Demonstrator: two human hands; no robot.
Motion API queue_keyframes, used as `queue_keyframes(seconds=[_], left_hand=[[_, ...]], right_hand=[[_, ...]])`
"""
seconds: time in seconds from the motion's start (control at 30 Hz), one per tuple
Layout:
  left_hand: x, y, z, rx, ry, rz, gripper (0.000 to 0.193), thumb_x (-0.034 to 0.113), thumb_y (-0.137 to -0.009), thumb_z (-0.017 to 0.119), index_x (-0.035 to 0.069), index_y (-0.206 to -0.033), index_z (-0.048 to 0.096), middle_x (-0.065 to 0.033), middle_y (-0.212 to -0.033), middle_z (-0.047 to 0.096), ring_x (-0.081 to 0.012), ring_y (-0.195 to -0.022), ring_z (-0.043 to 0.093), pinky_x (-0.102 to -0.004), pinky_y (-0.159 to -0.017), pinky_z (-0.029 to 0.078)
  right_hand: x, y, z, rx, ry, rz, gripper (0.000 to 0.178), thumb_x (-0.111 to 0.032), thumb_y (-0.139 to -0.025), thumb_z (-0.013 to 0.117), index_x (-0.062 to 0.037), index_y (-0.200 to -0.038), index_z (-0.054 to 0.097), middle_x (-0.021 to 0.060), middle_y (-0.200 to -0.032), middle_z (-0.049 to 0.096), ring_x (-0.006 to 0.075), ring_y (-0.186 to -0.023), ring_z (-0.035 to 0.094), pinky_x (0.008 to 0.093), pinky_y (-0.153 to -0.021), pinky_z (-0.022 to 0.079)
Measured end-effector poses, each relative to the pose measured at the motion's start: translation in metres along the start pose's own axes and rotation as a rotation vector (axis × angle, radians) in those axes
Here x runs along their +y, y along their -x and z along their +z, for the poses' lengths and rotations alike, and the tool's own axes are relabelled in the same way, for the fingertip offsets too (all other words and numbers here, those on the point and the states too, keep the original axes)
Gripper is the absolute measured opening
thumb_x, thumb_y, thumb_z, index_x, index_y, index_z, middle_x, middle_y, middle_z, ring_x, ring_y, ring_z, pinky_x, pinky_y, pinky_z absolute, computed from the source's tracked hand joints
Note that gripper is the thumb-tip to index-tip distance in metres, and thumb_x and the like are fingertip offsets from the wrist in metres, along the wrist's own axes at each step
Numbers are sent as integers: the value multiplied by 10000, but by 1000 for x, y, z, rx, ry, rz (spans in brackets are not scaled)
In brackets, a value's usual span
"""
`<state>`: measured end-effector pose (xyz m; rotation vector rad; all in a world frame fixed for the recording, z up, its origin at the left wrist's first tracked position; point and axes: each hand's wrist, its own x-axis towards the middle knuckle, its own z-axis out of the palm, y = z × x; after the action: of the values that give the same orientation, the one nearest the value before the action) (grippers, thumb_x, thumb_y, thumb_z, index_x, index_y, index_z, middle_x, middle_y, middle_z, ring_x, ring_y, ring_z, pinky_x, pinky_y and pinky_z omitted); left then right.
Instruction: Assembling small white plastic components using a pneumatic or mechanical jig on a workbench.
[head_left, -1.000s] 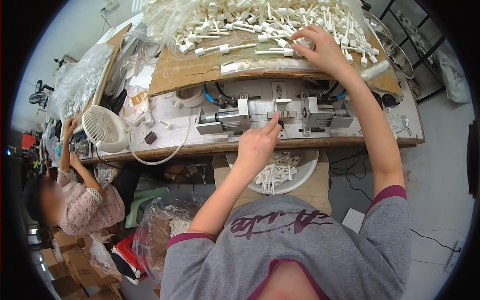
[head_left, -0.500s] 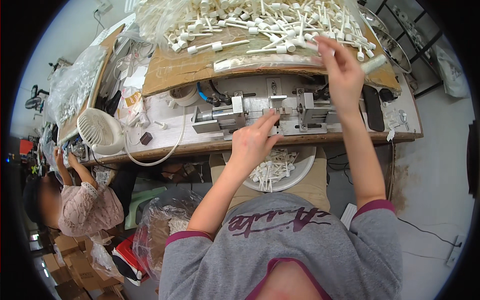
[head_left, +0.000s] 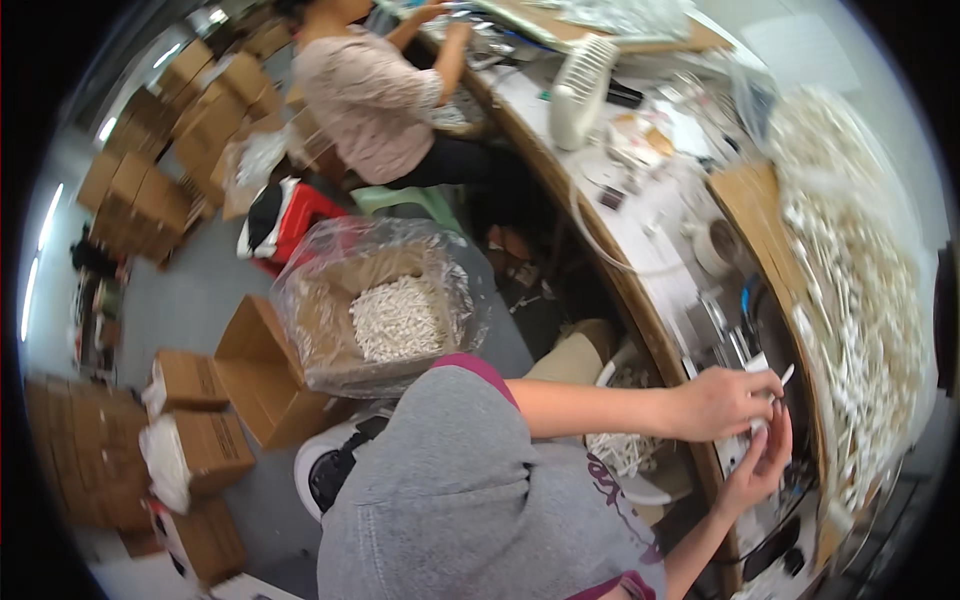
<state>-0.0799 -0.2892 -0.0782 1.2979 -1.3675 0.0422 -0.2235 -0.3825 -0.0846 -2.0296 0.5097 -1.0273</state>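
My left hand (head_left: 722, 404) is closed over the metal clamping fixture (head_left: 735, 345), its fingertips pinched on a white stemmed plastic part (head_left: 788, 375) whose thin end sticks out past them. Right below it, my right hand (head_left: 760, 472) curls its thumb and fingers round the same small white piece, so the two hands meet. The fingers hide most of the part. In my lap, under the left forearm, a white basin (head_left: 655, 492) holds several similar white parts.
A heap of white stemmed parts (head_left: 860, 340) lies on cardboard (head_left: 752, 205) along the bench. A white fan (head_left: 582, 92) stands farther along. Left of me are a plastic-lined box (head_left: 300, 330) of white pieces and brown cartons (head_left: 205, 445). A co-worker (head_left: 365, 105) sits at the far bench.
The view has swung to the left, bringing in the floor and cartons. My right hand has come down from the heap to meet my left hand at the fixture, with a white part between them.
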Motion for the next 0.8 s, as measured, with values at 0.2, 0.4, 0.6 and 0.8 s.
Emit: queue_keyframes(seconds=[0.2,0.4,0.6,0.8], left_hand=[[-2,18,-13,39,-16,66,112,44,-747,683,31,-845,631,-104,-1142,570,-266,-864,652,-370,-679,557],[-2,31,-8,21,-58,231,88,91,-807,604,44,-880,618,-139,-1132,559,-299,-915,629,-370,-684,556],[5,42,-46,-41,-113,106,134,63,-811,611,16,-936,622,-134,-1168,540,-292,-896,642,-396,-681,561],[12,53,-53,-37,-163,68,158,52,-829,606,2,-975,641,-153,-1205,526,-309,-907,641,-408,-711,562]], right_hand=[[17,-77,-71,179,626,-82,305,-211,-992,565,-18,-1215,645,113,-1170,681,228,-1056,640,328,-939,479],[51,-133,-124,86,969,-105,608,-452,-834,721,3,-1223,612,242,-1198,621,401,-1087,583,440,-917,476],[58,-142,-106,5,1048,-24,570,-446,-818,734,19,-1136,653,237,-1071,665,385,-955,628,440,-848,498],[72,-152,-104,-2,874,-56,568,-456,-804,740,-44,-1182,642,222,-1032,673,371,-894,633,462,-793,505]])
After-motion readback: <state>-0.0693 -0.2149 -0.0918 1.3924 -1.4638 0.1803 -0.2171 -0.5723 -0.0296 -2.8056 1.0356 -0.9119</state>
